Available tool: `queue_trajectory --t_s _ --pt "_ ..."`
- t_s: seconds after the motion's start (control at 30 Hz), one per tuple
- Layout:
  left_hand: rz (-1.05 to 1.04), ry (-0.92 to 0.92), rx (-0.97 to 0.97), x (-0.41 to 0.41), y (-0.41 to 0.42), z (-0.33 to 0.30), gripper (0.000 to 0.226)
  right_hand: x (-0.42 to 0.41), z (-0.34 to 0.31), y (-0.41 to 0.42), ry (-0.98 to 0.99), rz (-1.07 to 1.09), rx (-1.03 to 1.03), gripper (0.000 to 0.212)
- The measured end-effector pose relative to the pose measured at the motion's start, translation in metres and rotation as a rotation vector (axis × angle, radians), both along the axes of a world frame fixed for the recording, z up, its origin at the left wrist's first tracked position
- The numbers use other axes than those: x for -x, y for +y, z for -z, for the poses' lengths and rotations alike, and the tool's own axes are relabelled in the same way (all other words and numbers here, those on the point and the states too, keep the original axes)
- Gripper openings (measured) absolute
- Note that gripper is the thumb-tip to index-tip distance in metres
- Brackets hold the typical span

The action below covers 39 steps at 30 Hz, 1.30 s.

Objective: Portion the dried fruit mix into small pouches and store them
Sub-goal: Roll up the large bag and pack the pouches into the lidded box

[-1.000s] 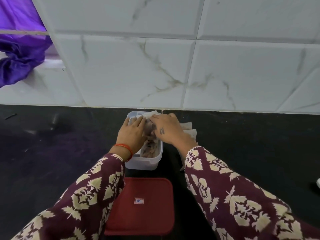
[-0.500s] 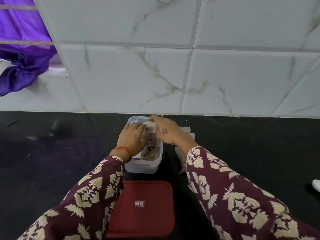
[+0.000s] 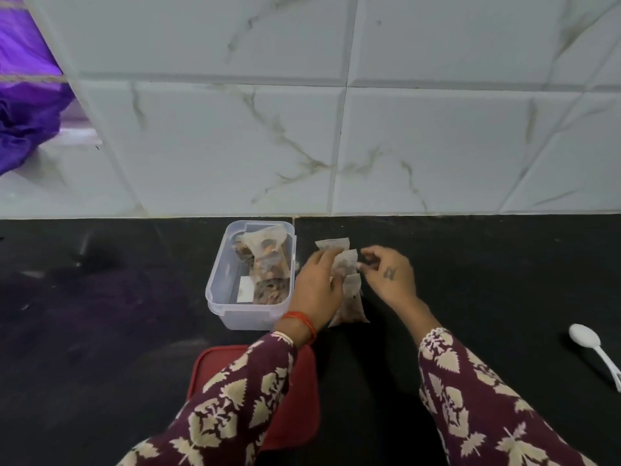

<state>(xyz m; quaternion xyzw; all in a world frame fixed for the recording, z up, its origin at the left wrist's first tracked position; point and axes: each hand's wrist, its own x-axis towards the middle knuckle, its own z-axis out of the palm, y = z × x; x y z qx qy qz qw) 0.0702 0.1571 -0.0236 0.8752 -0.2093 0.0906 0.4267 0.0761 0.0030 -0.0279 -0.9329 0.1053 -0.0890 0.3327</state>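
Several filled pouches [image 3: 265, 264] lie inside the clear plastic container [image 3: 250, 314].

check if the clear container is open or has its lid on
Open. The clear container has no lid on; filled pouches show inside, and the red lid lies flat on the counter nearer the person.

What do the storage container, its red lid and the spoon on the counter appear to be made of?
Storage container: translucent, frosted-looking plastic; the filled pouches show faintly through its walls. Red lid: opaque, matte red plastic, with rounded corners and a raised rim. Spoon: glossy white, probably plastic, though the look alone leaves melamine or ceramic open.
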Motion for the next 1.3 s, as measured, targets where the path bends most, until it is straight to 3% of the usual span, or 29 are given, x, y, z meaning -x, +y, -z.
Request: queue_trajectory --t_s 0.1,0.2,0.37,0.57,0.73,0.83,1.13,1.3 --pt "-0.054 0.277 -0.123 0.001 -0.007 0.021 0.055 0.008 0.02 0.005 0.07 0.034 0.02 0.038" --pt "-0.108 0.348 -0.144 0.002 -0.008 0.032 0.053 0.01 0.03 0.013 0.076 0.096 0.016 0.035" --pt "-0.197 0.317 0.025 0.003 -0.006 0.038 0.048 0.013 0.035 0.022 0.031 0.184 -0.077 0.026" --pt "-0.29 0.367 0.308 -0.014 -0.016 0.025 0.047 -0.004 0.015 0.009 -0.053 0.174 -0.238 0.041" --pt "-0.344 0.446 0.289 -0.031 -0.025 0.032 0.051 -0.028 0.013 0.001 0.191 0.108 -0.194 0.054" --pt "-0.329 0.547 0.261 -0.033 -0.025 0.037 0.045 -0.031 0.016 0.001 0.296 0.075 -0.311 0.042" --pt "-0.342 0.509 0.346 -0.02 -0.029 0.038 0.032 -0.011 0.018 0.001 0.228 0.17 -0.556 0.025" --pt "-0.326 0.386 0.375 -0.003 -0.03 0.019 0.032 0.008 -0.008 0.0 0.169 0.123 -0.608 0.024"
